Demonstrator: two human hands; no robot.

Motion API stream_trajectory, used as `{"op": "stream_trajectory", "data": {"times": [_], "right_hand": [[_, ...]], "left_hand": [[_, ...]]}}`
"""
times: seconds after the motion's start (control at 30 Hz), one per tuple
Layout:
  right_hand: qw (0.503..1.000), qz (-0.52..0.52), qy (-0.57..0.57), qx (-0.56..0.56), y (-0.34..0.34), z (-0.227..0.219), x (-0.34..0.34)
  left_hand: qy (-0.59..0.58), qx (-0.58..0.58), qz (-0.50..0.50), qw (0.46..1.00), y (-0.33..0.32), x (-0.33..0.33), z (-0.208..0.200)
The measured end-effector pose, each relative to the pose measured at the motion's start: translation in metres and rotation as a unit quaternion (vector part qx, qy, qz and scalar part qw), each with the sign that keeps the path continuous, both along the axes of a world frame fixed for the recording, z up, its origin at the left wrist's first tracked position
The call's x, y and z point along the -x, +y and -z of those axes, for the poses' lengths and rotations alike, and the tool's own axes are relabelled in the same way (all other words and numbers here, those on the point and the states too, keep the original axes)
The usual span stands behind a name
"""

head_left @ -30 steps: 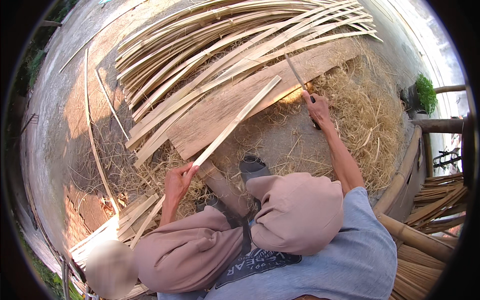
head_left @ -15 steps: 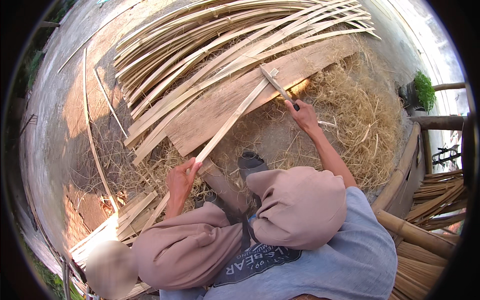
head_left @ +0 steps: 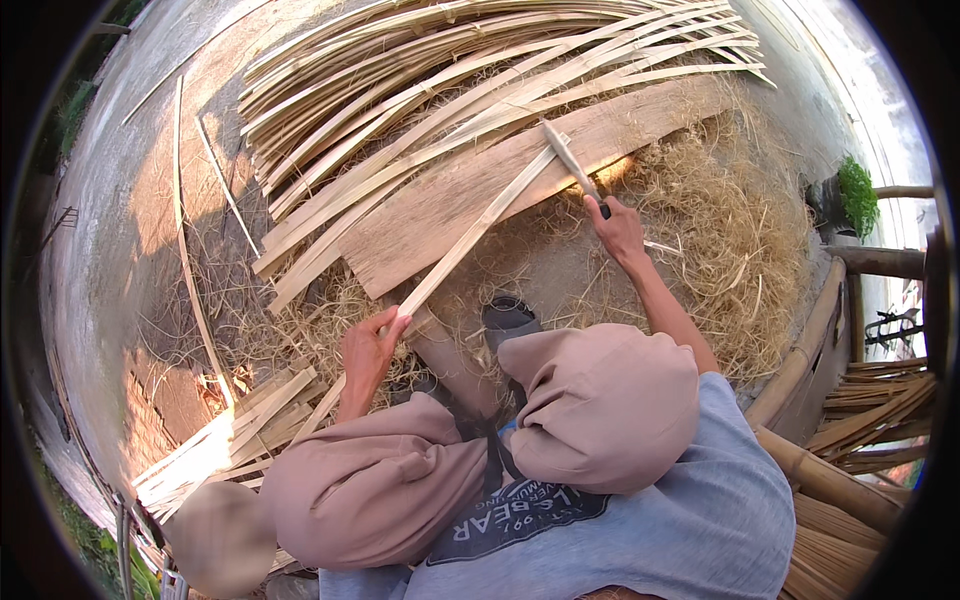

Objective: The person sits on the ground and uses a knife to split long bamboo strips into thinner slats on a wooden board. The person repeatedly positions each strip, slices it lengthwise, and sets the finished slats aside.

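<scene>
My left hand is closed round a pale bamboo strip, which slants away from me to the right. The strip's lower end passes behind my wrist toward the lower left. My right hand grips the dark handle of a knife. Its long blade points away to the upper left and crosses the strip near the far end, appearing to touch it. Behind that crossing lies a broad flat wooden board.
Beyond the board lies a large pile of long bamboo strips. Curly shavings heap on the right. More strips lie at lower left. Bamboo poles and a potted green plant stand at the right.
My right hand and the knife have shifted slightly right in the picture. The whole scene has moved a little with the camera. Both hands keep their hold.
</scene>
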State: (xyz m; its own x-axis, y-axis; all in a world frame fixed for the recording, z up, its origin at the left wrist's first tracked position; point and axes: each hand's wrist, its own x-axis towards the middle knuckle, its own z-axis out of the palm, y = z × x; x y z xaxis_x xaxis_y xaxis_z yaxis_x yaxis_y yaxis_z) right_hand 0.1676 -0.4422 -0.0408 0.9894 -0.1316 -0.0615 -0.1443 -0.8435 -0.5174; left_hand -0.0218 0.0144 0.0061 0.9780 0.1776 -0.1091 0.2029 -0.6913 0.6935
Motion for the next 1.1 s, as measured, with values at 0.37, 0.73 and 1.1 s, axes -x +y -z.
{"op": "stream_trajectory", "data": {"times": [0.37,0.73,1.1], "right_hand": [[0.998,-0.047,0.005,0.038,0.056,-0.020,0.021],[0.983,-0.141,0.095,-0.065,0.110,-0.049,0.043],[0.969,-0.243,0.047,-0.011,0.130,-0.033,0.064]], "left_hand": [[0.252,0.153,0.038,0.955,0.046,-0.008,0.011],[0.232,0.185,0.009,0.955,0.052,0.027,0.010],[0.049,-0.026,-0.014,0.998,-0.005,-0.008,0.001]]}}
